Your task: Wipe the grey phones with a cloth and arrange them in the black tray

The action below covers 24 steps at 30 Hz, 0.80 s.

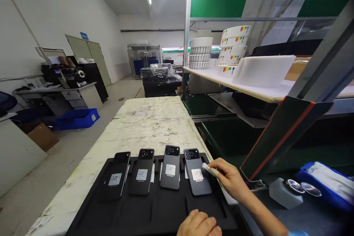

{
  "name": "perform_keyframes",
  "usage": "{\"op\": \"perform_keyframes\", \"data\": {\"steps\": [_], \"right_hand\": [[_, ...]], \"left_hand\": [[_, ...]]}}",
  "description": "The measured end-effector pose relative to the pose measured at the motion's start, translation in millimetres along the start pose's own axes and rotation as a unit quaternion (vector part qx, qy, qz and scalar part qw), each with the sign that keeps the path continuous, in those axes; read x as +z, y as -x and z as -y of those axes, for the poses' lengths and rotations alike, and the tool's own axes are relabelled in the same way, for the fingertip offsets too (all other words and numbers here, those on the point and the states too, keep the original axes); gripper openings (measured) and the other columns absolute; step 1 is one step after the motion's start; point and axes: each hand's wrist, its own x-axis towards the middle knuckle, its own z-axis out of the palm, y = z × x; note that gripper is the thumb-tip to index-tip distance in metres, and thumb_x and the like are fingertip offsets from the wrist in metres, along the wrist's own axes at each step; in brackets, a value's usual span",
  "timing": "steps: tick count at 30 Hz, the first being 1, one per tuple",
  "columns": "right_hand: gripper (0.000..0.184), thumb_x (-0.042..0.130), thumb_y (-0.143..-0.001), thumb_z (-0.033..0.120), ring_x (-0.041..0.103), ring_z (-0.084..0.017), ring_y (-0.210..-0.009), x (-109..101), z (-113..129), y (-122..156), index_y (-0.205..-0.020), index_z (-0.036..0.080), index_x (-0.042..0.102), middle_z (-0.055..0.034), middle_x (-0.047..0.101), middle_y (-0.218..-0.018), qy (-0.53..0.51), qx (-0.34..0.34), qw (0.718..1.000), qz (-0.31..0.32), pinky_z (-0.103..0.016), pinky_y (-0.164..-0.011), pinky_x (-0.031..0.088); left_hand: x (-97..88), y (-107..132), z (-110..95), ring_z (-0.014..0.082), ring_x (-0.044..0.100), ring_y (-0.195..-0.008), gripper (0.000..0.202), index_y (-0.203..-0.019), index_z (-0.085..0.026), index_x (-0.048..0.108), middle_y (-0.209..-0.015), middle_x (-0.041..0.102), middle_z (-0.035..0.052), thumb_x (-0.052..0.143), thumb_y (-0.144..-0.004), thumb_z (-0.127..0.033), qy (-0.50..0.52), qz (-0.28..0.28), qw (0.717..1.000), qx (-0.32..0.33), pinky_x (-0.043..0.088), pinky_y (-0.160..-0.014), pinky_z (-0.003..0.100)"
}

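Observation:
Several dark smartphones lie back side up in a row on a black tray (168, 212), each with a white label. The rightmost phone (197, 186) has a three-lens camera block at its top. To its left lie another grey phone (169, 182), a black phone (139, 188) and the leftmost phone (110, 191). My right hand (228, 177) pinches a small white wad (205, 167) at the right edge of the rightmost phone. My left hand (198, 224), fingers curled together, is at the tray's front edge; its palm side is hidden.
The tray sits on a worn cream bench (149, 121). On the right, a shelf (210, 79) bears label rolls (233, 46), above a green surface (221, 143). A white dispenser bottle (284, 193) and a blue bin (329, 188) stand at lower right. A blue crate (77, 120) lies on the floor.

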Motion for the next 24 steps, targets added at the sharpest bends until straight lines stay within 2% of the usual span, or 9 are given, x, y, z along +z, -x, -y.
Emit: {"op": "perform_keyframes", "data": {"steps": [3,6,8,10,12,15,18,21,24], "right_hand": [[0.022,0.055,-0.095,0.034,0.063,-0.019,-0.081,12,-1,-30,-0.091,0.022,0.073,-0.0056,0.068,-0.088,0.038,-0.025,0.999,0.014,-0.029,-0.075,0.048],[0.025,0.056,-0.093,0.038,0.062,-0.018,-0.076,20,3,-52,-0.084,0.022,0.074,-0.0052,0.068,-0.085,0.058,-0.047,0.997,0.008,-0.028,-0.070,0.047],[0.027,0.055,-0.093,0.038,0.060,-0.017,-0.073,22,6,-54,-0.081,0.022,0.073,-0.0046,0.067,-0.082,0.068,-0.051,0.996,0.006,-0.027,-0.068,0.046],[0.024,0.055,-0.093,0.034,0.059,-0.017,-0.073,23,8,-43,-0.080,0.023,0.072,-0.0041,0.066,-0.081,0.084,-0.055,0.995,0.014,-0.027,-0.067,0.045],[0.021,0.052,-0.093,0.027,0.059,-0.018,-0.077,23,10,-18,-0.083,0.024,0.071,-0.0044,0.067,-0.082,0.115,-0.073,0.989,0.053,-0.029,-0.070,0.044],[0.019,0.051,-0.093,0.022,0.060,-0.019,-0.083,23,14,26,-0.091,0.025,0.069,-0.0045,0.067,-0.086,0.164,-0.097,0.972,0.137,-0.036,-0.086,0.042],[0.018,0.050,-0.094,0.022,0.061,-0.018,-0.081,22,19,47,-0.096,0.026,0.068,-0.0032,0.067,-0.086,0.165,-0.075,0.971,0.155,-0.042,-0.099,0.035],[0.021,0.048,-0.098,0.025,0.060,-0.019,-0.085,20,23,30,-0.093,0.025,0.068,-0.0039,0.067,-0.087,0.135,-0.048,0.982,0.123,-0.036,-0.087,0.040],[0.020,0.050,-0.097,0.024,0.059,-0.019,-0.088,24,23,-12,-0.093,0.023,0.069,-0.0046,0.067,-0.091,0.135,-0.037,0.987,0.078,-0.033,-0.083,0.040]], "left_hand": [[32.6,16,-10,0.0147,0.069,-0.067,0.042,-0.082,-0.021,0.067,-0.078,0.073,-0.0020,0.029,-0.100,-0.017,-0.094,0.019,0.994,-0.044,0.058,-0.068,0.027],[39.2,31,-8,0.0198,0.071,-0.080,0.033,-0.090,-0.018,0.068,-0.088,0.075,0.0033,0.035,-0.096,-0.015,-0.139,0.038,0.988,-0.051,0.059,-0.073,0.031],[41.7,40,-4,0.0206,0.072,-0.081,0.025,-0.090,-0.017,0.068,-0.091,0.075,0.0045,0.043,-0.094,-0.017,-0.140,0.035,0.989,-0.039,0.059,-0.073,0.031],[48.3,48,-1,0.0198,0.072,-0.079,0.021,-0.087,-0.018,0.068,-0.090,0.075,0.0046,0.048,-0.093,-0.018,-0.138,0.021,0.990,-0.029,0.059,-0.073,0.030],[58.5,55,0,0.0186,0.072,-0.074,0.018,-0.083,-0.019,0.067,-0.084,0.075,0.0040,0.051,-0.092,-0.018,-0.138,-0.012,0.990,-0.027,0.059,-0.074,0.028],[72.3,65,0,0.0180,0.071,-0.067,0.018,-0.078,-0.020,0.066,-0.072,0.073,0.0032,0.054,-0.091,-0.021,-0.140,-0.056,0.988,-0.039,0.058,-0.078,0.029],[74.6,69,-2,0.0190,0.071,-0.067,0.016,-0.077,-0.019,0.065,-0.072,0.073,0.0035,0.058,-0.090,-0.024,-0.138,-0.039,0.989,-0.040,0.057,-0.082,0.031],[67.3,66,-2,0.0198,0.072,-0.074,0.013,-0.080,-0.018,0.065,-0.080,0.074,0.0048,0.058,-0.090,-0.022,-0.136,-0.025,0.990,-0.032,0.054,-0.091,0.034],[59.2,60,-3,0.0199,0.072,-0.079,0.016,-0.083,-0.017,0.065,-0.086,0.075,0.0048,0.052,-0.092,-0.016,-0.136,-0.020,0.990,-0.028,0.050,-0.097,0.034]]}}
